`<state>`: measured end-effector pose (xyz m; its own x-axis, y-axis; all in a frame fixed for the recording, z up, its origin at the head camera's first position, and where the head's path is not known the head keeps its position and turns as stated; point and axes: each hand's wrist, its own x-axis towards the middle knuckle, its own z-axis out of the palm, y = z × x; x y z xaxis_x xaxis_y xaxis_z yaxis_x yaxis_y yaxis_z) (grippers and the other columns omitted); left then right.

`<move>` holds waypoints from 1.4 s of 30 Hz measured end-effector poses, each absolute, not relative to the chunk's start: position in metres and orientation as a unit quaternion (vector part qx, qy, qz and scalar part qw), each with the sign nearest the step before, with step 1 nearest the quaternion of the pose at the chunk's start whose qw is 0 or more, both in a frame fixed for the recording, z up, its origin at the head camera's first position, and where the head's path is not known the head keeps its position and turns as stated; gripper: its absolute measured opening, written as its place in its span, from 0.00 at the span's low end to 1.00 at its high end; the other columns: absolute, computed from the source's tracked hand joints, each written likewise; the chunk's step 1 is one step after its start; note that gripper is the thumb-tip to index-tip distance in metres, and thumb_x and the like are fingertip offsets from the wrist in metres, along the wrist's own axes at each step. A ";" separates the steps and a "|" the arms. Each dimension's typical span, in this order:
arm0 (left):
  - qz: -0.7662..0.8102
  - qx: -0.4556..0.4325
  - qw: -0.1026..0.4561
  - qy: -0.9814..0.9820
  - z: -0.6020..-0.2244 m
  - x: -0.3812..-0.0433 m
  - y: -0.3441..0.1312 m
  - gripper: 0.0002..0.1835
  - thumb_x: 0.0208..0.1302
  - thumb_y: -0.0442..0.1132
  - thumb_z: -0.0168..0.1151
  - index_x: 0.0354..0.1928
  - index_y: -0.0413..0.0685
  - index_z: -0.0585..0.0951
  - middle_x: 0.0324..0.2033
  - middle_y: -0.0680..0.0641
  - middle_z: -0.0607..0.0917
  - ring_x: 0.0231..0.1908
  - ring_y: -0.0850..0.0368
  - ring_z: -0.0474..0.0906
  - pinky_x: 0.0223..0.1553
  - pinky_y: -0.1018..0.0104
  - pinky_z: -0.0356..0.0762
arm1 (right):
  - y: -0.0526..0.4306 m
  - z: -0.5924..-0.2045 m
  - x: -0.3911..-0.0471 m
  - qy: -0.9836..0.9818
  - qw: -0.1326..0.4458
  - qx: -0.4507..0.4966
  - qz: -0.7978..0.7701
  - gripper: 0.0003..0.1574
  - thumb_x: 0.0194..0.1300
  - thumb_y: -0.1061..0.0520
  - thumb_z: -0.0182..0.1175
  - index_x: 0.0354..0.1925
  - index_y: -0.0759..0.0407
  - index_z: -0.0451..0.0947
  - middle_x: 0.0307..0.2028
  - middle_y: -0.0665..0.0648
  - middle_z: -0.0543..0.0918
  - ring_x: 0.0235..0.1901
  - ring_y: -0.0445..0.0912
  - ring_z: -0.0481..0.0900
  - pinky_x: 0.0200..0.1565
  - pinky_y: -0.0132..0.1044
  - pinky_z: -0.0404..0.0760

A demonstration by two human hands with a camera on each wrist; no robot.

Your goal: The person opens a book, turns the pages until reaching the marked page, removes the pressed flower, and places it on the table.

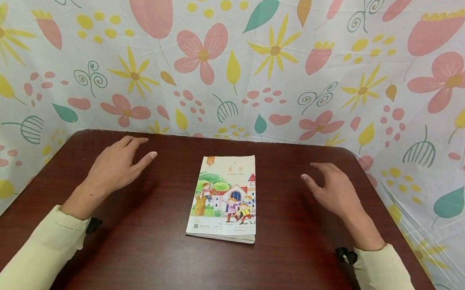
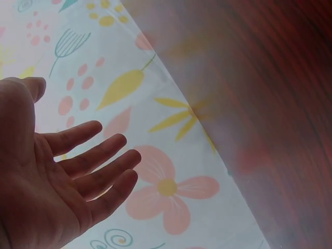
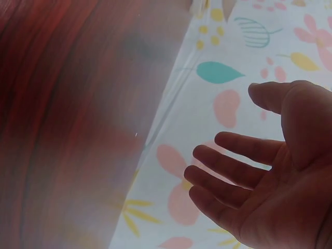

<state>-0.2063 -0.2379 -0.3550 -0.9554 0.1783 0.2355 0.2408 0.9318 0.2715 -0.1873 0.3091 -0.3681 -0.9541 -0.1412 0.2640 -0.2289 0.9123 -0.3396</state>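
Note:
A paperback book [image 1: 224, 196] with an illustrated cover of children, a tree and a house lies face up on the dark wooden table [image 1: 153, 254], its title toward the far side. To its left, my left hand [image 1: 116, 163] hovers over the table with fingers relaxed and holds nothing. On the other side, my right hand [image 1: 337, 190] is held apart from the book, also without anything in it. Both wrist views show a bare palm, the left hand [image 2: 62, 181] and the right hand [image 3: 275, 171], with fingers spread and slightly bent. The book does not appear in either wrist view.
A white cloth [image 1: 234, 110] printed with pink, yellow and green flowers and leaves hangs behind the table and along its sides. The table's far edge meets this cloth. Dark bands [image 1: 346, 255] show at the cuffs of the light sleeves [image 1: 386, 275].

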 end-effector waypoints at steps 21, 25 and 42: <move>-0.149 -0.129 0.104 -0.975 -0.358 -0.197 -0.221 0.37 0.80 0.64 0.53 0.72 0.39 0.75 0.67 0.33 0.77 0.60 0.31 0.78 0.59 0.31 0.74 | 0.290 -0.365 -0.178 -0.967 0.131 0.120 0.184 0.33 0.76 0.45 0.65 0.65 0.68 0.77 0.60 0.71 0.80 0.60 0.67 0.78 0.59 0.69 0.75; -0.144 -0.137 0.110 -0.974 -0.359 -0.196 -0.218 0.36 0.80 0.64 0.53 0.71 0.39 0.76 0.66 0.33 0.78 0.60 0.31 0.79 0.59 0.32 0.75 | 0.286 -0.365 -0.177 -0.968 0.127 0.118 0.184 0.33 0.76 0.45 0.66 0.65 0.68 0.78 0.60 0.71 0.81 0.60 0.67 0.78 0.59 0.68 0.75; -0.149 -0.150 0.100 -0.972 -0.363 -0.191 -0.205 0.35 0.79 0.64 0.55 0.69 0.41 0.77 0.63 0.35 0.80 0.58 0.34 0.80 0.58 0.35 0.77 | 0.277 -0.364 -0.173 -0.969 0.120 0.118 0.179 0.30 0.75 0.46 0.66 0.63 0.68 0.79 0.58 0.69 0.82 0.55 0.63 0.80 0.56 0.64 0.78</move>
<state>-0.1909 -0.2053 -0.3626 -0.9349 0.2621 0.2393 0.3217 0.9107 0.2593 -0.1726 0.2767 -0.3636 -0.9435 -0.1861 0.2743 -0.2716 0.9083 -0.3182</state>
